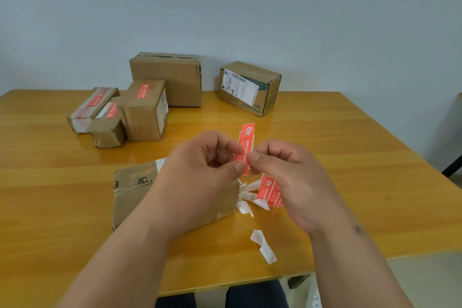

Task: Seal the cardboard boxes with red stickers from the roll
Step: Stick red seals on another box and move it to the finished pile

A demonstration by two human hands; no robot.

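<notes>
Both hands are raised together above the desk [350, 137], the left hand [200, 170] and the right hand [287, 172] each pinching the lower end of one red sticker [246, 142], which stands upright between their fingertips; the step in hand looks like peeling the sticker from its backing; whether the backing is already off cannot be told. The box to be sealed [135, 192] lies directly under the left forearm, partly hidden; the next move calls for lowering the sticker and pressing it flat across that box's flap seam. The rest of the sticker strip [271, 192] lies just beside the box, under the right hand, among curled white backing scraps [262, 245] that could cling to fresh adhesive. Three stickered boxes [140, 107] cluster at far left; a large plain box [170, 77] and a labelled box [250, 87] wait near the wall, seemingly unsealed.
</notes>
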